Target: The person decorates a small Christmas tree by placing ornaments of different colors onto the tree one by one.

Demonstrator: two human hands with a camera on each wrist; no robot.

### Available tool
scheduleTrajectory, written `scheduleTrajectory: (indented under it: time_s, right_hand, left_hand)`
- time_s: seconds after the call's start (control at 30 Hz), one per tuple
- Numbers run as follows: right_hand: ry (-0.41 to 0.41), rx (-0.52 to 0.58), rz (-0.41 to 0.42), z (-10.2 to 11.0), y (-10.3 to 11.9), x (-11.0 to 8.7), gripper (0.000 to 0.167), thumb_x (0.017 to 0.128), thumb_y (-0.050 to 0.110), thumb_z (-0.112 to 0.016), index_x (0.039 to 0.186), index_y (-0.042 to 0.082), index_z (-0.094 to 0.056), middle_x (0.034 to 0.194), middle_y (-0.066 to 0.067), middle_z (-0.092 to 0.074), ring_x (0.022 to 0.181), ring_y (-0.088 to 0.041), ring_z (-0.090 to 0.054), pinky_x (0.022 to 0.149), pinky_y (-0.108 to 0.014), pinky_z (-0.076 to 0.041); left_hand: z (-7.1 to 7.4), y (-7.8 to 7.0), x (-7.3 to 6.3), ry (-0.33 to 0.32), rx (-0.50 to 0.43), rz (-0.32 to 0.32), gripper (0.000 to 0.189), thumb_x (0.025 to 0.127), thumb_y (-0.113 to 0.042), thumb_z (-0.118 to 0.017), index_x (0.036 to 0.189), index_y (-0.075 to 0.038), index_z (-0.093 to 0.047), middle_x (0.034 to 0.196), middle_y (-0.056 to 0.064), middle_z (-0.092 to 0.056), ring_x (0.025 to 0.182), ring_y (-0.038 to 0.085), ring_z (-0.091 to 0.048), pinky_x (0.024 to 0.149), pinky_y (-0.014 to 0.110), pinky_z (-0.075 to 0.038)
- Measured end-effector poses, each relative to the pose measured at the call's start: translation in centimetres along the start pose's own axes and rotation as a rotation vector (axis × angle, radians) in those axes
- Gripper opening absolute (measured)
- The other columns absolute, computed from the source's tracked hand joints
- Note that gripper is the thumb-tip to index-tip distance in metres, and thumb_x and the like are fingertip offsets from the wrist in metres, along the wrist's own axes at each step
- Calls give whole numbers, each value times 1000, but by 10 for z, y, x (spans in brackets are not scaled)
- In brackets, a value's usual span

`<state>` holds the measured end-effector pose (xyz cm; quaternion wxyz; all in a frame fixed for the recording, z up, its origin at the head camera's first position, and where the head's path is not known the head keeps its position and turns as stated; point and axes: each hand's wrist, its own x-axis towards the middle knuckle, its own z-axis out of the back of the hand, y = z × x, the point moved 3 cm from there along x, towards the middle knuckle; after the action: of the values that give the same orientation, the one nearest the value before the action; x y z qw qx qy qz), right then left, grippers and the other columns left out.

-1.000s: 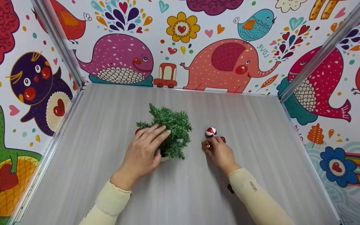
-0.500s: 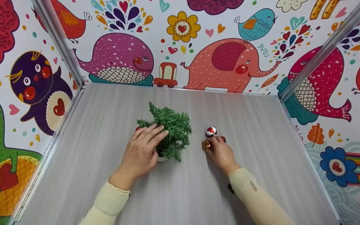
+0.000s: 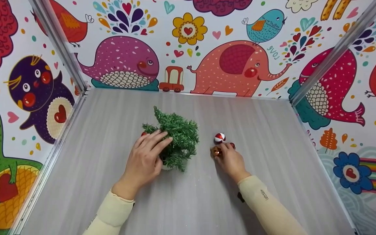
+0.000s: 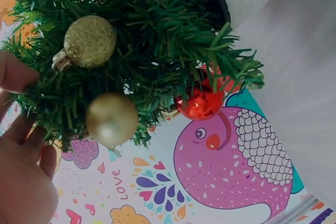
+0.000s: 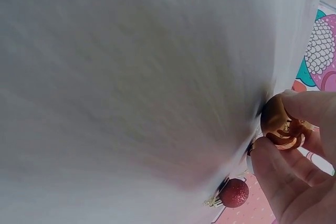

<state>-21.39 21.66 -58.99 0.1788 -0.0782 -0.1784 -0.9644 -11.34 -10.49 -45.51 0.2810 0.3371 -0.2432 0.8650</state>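
Note:
A small green artificial Christmas tree (image 3: 181,133) stands in a pale pot (image 3: 166,168) left of the table's middle. My left hand (image 3: 144,160) grips its near left branches, the fingers lying over the greenery. Seen from the left wrist, a glittery gold bauble (image 4: 90,41), a smooth gold bauble (image 4: 112,119) and a shiny red bauble (image 4: 201,102) hang on the branches. To the right of the tree, my right hand (image 3: 232,162) pinches a shiny copper-gold bauble (image 5: 277,119) between thumb and fingers, low at the tabletop. Part of that bauble is hidden by the fingers.
Beyond the right hand lie a red-and-white bauble (image 3: 220,137) and a glittery dark red bauble (image 5: 234,193). The grey table (image 3: 256,120) is bounded by printed cartoon panels (image 3: 126,62) at the back and sides, with metal posts (image 3: 65,49) at the corners.
The tree has turned slightly and shifted a little left with the left hand on it. The right hand has stayed in place on the copper-gold bauble.

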Motion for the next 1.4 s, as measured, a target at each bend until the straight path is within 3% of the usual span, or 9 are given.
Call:
scheduleTrajectory:
  time_s: [0.33,0.57,1.23,1.4]
  right_hand:
    - [-9,-4,3,2,2,1,45,84,18,-80,123,8,-61,119,-11,-60,93,-33,-67,78,-50,-55]
    - [-30,-26,23,3,3,0,44,82,18,-81,120,7,-61,115,-12,-61,83,-35,-68,72,-51,-56]
    - [-13,-11,36,4,3,0,47,82,17,-82,122,6,-61,119,-15,-60,85,-35,-67,75,-52,-56]
    - [-16,-12,25,4,3,1,44,82,17,-82,119,5,-61,114,-14,-61,85,-34,-67,75,-51,-56]
  left_hand:
    - [2,1,-2,-7,-8,29,69,69,12,-54,133,-12,-62,138,11,-57,131,32,-49,111,50,-31]
    - [2,1,-3,-25,17,5,67,69,11,-55,132,-11,-63,137,11,-58,129,32,-51,110,47,-32]
    - [1,-3,-2,-33,17,21,55,75,-2,-59,129,-10,-65,137,11,-58,129,30,-51,111,46,-32]
    - [1,-4,-1,-35,15,23,53,76,-3,-60,129,-9,-65,136,11,-59,128,31,-52,110,47,-32]
